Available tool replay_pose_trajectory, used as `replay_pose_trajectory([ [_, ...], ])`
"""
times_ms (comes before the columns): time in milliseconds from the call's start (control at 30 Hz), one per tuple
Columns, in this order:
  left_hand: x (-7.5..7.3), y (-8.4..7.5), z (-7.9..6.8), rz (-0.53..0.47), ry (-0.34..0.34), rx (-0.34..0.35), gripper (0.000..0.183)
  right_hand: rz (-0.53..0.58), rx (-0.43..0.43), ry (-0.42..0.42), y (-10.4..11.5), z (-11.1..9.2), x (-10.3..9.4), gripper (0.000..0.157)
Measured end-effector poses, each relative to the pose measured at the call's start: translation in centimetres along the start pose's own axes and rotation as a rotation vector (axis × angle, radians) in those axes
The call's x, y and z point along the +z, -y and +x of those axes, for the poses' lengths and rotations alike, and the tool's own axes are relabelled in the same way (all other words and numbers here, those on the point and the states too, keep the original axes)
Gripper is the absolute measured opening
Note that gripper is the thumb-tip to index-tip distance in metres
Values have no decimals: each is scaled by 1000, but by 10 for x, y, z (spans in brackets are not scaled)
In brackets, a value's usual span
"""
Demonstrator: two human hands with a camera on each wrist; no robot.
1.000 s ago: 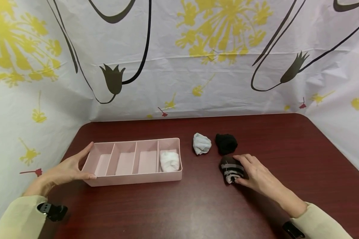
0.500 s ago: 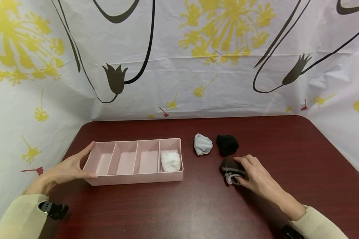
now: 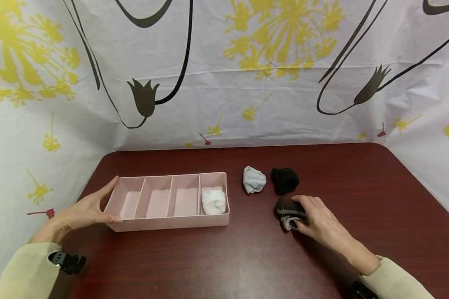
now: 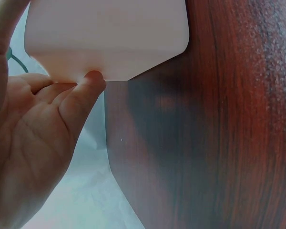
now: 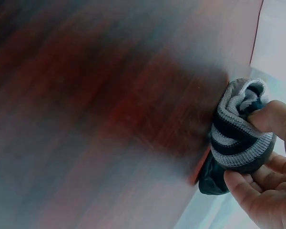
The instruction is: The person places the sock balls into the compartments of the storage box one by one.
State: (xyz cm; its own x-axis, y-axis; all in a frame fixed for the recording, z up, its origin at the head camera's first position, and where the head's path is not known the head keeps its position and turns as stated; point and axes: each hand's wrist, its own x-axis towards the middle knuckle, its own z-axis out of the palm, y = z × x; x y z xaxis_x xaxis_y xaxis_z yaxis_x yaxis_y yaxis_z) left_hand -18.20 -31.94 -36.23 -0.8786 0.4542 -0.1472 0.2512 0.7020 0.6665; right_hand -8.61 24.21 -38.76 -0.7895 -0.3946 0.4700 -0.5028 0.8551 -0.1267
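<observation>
In the head view, a rolled striped sock point(image 3: 284, 204), dark brown with grey bands, lies on the table, and my right hand point(image 3: 323, 220) pinches it between thumb and fingers. The right wrist view shows the thumb pressed at the folded grey-and-black cuff of this striped sock point(image 5: 240, 138). My left hand point(image 3: 83, 212) spans the left end of a pink divided box point(image 3: 168, 224), thumb at the front wall and fingers at the back corner. From the left wrist, fingertips grip the end of the pink box point(image 4: 107, 28). A white rolled sock point(image 3: 214, 202) sits in its rightmost compartment.
A light grey rolled sock point(image 3: 253, 180) and a black rolled sock point(image 3: 284, 180) lie behind the striped one on the dark red wooden table point(image 3: 224, 265). A white patterned sheet point(image 3: 209, 83) hangs behind the table and along its sides.
The striped sock has turned slightly under my right hand, so its brown part shows more and its bands less. My left hand stays on the box.
</observation>
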Motion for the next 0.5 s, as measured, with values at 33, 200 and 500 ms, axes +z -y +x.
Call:
replay_pose_trajectory([
  [33, 0, 0, 0, -1, 1, -2, 116, 0, 4, -3, 0, 0, 0, 52],
  [200, 0, 0, 0, 6, 0, -1, 116, 15, 47, -3, 1, -1, 0, 50],
  [500, 0, -1, 0, 3, 2, 2, 115, 115, 143, 9, 14, 16, -8, 51],
])
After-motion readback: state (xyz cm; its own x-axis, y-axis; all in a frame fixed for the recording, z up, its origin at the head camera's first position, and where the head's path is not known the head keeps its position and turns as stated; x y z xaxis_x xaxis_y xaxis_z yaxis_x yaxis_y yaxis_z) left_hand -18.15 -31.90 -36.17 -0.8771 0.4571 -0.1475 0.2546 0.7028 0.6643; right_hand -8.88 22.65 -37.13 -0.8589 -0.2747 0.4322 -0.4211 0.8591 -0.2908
